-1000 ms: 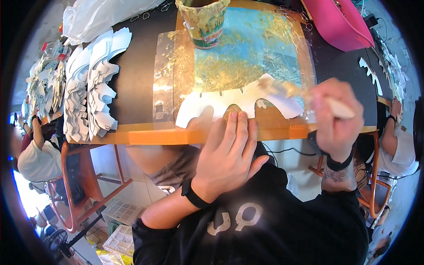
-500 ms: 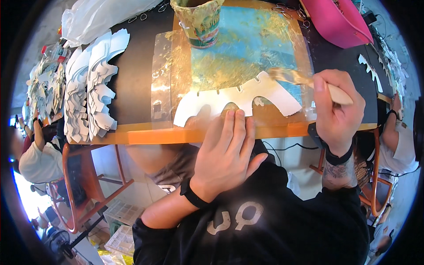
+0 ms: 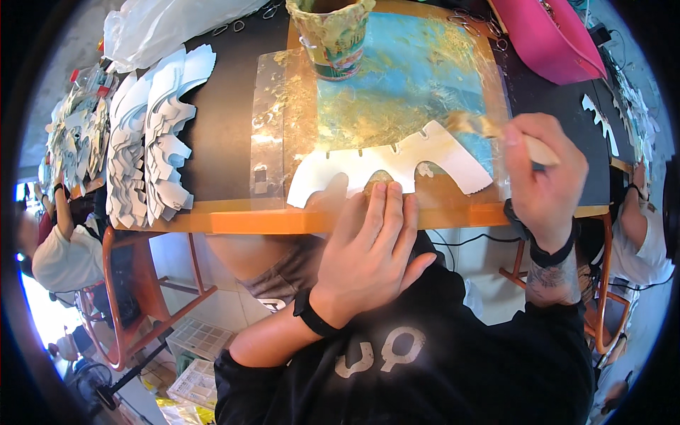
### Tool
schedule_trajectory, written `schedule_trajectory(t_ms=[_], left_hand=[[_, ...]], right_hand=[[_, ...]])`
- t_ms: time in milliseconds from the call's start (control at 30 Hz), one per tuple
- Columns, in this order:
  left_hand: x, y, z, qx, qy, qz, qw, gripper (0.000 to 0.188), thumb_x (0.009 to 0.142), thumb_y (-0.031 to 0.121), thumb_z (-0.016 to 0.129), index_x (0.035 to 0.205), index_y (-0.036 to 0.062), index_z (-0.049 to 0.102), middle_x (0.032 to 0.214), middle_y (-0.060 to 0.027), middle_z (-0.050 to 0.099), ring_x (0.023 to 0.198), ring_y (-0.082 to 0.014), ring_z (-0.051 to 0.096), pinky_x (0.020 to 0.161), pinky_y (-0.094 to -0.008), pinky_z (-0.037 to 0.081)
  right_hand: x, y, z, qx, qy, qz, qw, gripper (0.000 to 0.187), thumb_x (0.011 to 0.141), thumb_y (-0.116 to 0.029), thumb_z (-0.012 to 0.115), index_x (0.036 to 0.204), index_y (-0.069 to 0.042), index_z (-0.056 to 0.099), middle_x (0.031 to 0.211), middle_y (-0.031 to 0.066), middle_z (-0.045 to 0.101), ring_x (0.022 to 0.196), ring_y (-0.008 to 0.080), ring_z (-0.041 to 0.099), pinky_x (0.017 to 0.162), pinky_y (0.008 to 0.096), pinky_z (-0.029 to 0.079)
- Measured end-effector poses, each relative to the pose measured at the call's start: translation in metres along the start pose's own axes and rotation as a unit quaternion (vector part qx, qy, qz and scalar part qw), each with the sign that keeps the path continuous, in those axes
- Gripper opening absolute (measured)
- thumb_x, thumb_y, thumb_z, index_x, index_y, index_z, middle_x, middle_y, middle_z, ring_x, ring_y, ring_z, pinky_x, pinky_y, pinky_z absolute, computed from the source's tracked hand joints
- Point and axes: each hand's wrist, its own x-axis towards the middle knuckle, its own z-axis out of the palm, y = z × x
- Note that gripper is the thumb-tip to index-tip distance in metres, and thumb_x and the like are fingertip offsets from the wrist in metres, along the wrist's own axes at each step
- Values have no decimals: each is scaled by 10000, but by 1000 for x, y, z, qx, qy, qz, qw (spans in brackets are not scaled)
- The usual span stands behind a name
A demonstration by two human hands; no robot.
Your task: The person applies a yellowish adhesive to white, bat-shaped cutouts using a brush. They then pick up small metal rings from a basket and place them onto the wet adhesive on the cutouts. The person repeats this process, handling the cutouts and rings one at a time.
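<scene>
A white cut-out piece with notches along its top edge lies on a glue-smeared clear sheet at the table's near edge. My left hand lies flat with its fingertips pressing the lower edge of the cut-out. My right hand grips a brush whose glue-laden bristles touch the right end of the cut-out. A glue-caked pot stands at the far side of the sheet.
Stacks of white cut-outs lie on the left of the black-topped table. A clear plastic bag sits far left, a pink tray far right. Other people sit at the left and right.
My right hand and brush have moved left along the cut-out's right end. My left hand stays pressed on the piece.
</scene>
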Motion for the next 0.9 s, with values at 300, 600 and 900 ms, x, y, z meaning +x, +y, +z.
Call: schedule_trajectory(t_ms=[300, 600, 900], left_hand=[[-2, -1, 0, 0, -13, -1, 1000, 698, 945, 528, 604, 1413, 10, 585, 1457, -233, 543, 1357, -370, 525, 1130, -501, 398], [-38, -22, 11, -72, 75, 74, 992, 511, 930, 361, 659, 1318, 28, 669, 1427, -191, 581, 1334, -363, 550, 1142, -488, 420], [-85, -51, 8, -89, 199, 85, 972, 355, 794, -7, 747, 1148, 5, 721, 957, -95, 618, 745, -191, 625, 658, -326, 510]], right_hand=[[9, 10, -9, -18, 11, 7, 1000, 62, 956, -56, 646, 986, -6, 667, 866, 86, 660, 745, 152, 643, 713, 287, 513], [91, -2, -54, 120, 82, -73, 987, 238, 1068, -146, 565, 1172, 42, 668, 867, 44, 661, 770, 87, 582, 702, 228, 437], [152, -58, 16, 200, 21, -50, 978, 202, 1038, -190, 648, 1130, -15, 690, 807, -12, 625, 690, 37, 547, 599, 194, 400]])
